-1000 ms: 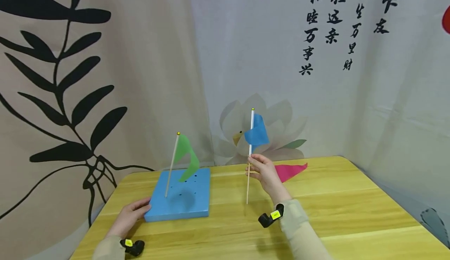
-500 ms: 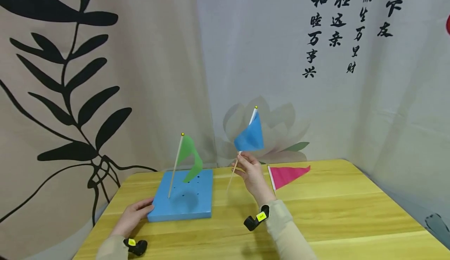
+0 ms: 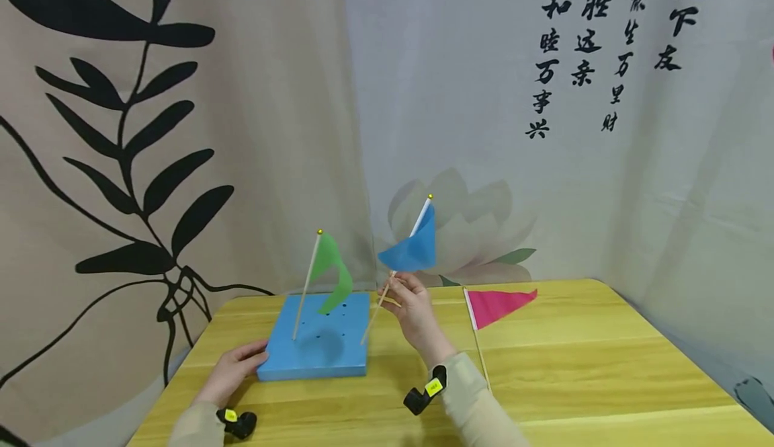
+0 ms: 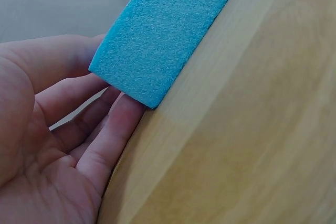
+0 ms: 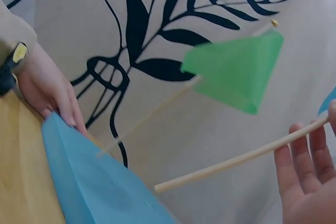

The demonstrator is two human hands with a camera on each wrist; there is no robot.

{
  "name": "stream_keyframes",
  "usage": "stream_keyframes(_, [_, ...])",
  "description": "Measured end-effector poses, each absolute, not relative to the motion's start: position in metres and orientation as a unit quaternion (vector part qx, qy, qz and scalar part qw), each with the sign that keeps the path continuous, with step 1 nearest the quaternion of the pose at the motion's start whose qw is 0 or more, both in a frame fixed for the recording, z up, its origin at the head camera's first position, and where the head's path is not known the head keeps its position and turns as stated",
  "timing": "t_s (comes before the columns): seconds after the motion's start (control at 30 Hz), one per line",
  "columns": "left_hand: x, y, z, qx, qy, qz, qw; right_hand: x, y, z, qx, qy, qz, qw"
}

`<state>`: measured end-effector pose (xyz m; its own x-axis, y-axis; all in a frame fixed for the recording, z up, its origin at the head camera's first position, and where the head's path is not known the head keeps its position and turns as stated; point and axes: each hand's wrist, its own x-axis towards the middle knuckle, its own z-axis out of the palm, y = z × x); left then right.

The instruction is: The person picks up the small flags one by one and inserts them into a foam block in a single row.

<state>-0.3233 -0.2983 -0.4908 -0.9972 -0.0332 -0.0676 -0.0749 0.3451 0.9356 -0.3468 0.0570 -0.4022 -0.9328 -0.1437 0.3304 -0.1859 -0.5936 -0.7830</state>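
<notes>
My right hand (image 3: 413, 311) pinches the thin wooden stick of a small blue flag (image 3: 417, 242) between thumb and fingers. The flag leans right, its bare lower tip in the air by the right edge of a blue foam board (image 3: 329, 364). In the right wrist view the stick (image 5: 226, 164) points toward the board, its end apart from it. A green flag (image 3: 325, 263) stands in the board, tilted slightly right. My left hand (image 3: 232, 372) rests at the board's left edge, and in the left wrist view its fingers (image 4: 116, 135) lie fairly straight against the foam corner.
A pink pennant flag (image 3: 498, 306) lies on the wooden table (image 3: 580, 366) to the right of my right hand. Several small holes dot the board's top. Behind the table hangs a printed curtain (image 3: 290, 131).
My right hand has carried the blue flag left toward the board, tilting its stick so the lower end points left. The pink flag has come into fuller view. The left hand stays at the board.
</notes>
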Motion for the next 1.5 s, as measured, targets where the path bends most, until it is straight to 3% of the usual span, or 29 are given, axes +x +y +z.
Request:
stream_keyframes(0.5, [-0.324,-0.298,-0.493,-0.036,0.819,0.573,0.015,-0.325,0.017,-0.392,0.289,-0.382,0.877,-0.032])
stream_keyframes(0.93, [-0.323,-0.296,-0.492,-0.032,0.818,0.575,0.014,-0.299,-0.021,-0.385,0.313,-0.387,0.865,-0.066])
stream_keyframes(1.27, [-0.320,-0.294,-0.489,-0.032,0.816,0.578,0.003,-0.286,-0.061,-0.382,0.269,-0.407,0.870,-0.078])
stream_keyframes(1.5, [-0.321,-0.295,-0.490,-0.033,0.817,0.576,0.001,-0.313,-0.064,-0.389,0.187,-0.424,0.886,-0.023])
